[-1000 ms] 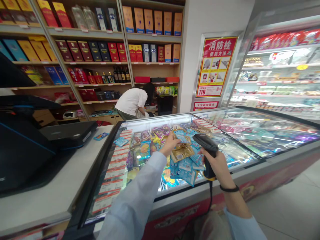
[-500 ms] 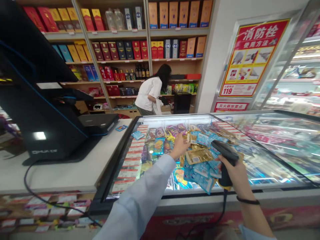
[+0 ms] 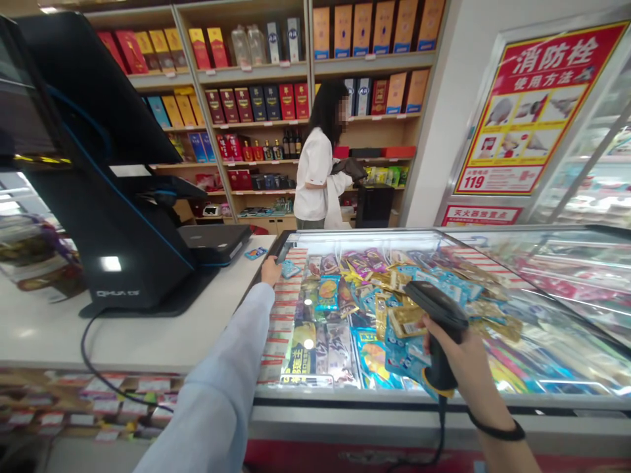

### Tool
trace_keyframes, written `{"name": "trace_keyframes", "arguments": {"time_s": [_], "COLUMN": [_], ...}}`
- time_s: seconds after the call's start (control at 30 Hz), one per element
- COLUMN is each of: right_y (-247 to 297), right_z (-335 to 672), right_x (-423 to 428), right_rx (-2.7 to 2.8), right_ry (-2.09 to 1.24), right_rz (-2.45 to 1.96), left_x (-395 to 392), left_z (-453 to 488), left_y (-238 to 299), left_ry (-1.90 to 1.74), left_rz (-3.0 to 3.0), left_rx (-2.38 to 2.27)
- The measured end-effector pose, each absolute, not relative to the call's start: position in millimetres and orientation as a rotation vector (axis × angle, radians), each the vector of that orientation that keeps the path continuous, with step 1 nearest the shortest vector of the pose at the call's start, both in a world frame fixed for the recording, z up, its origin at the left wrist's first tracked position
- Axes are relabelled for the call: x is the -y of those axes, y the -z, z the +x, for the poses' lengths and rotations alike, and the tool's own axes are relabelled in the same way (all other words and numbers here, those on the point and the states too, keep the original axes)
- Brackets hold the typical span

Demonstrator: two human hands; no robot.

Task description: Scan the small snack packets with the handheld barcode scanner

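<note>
My left hand (image 3: 271, 270) reaches to the far left rim of the glass-topped freezer. Its fingers are bent together at the left edge of a small blue packet (image 3: 290, 269), which lies on the glass. My right hand (image 3: 461, 358) is wrapped around the handle of a black barcode scanner (image 3: 438, 315), tilted over the freezer. Beneath and beyond the scanner spreads a loose pile of blue packets (image 3: 401, 355) and gold packets (image 3: 407, 320) on the glass.
A checkout terminal (image 3: 123, 217) stands on the white counter (image 3: 236, 289) at left, with another blue packet (image 3: 256, 253) beside it. The scanner's cable (image 3: 440, 427) hangs in front of the freezer (image 3: 305, 414). A person in white (image 3: 311, 174) stands by the back shelves.
My left hand has moved left from the packet pile to the lone blue packet. The scanner stays in my right hand. My view has shifted left, and the person behind has straightened up.
</note>
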State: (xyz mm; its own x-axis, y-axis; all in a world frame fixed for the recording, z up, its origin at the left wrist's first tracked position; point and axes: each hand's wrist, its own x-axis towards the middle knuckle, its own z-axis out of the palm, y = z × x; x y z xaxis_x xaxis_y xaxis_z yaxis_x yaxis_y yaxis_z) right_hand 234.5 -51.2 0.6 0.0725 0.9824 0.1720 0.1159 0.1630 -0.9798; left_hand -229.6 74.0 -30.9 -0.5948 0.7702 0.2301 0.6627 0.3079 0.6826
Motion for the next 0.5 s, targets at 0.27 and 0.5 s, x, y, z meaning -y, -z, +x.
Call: {"name": "trace_keyframes", "arguments": {"time_s": [0.27, 0.5], "right_y": [1, -10], "right_z": [195, 164], "right_x": [68, 60], "right_rx": [1.524, 1.593], "right_ry": [-1.106, -1.106], "right_rz": [-1.131, -1.109], "left_x": [-91, -74], "left_z": [-225, -212], "left_y": [38, 18], "left_ry": [-1.002, -1.068], "left_rz": [1.475, 1.433], "left_rx": [-2.418, -2.4]}}
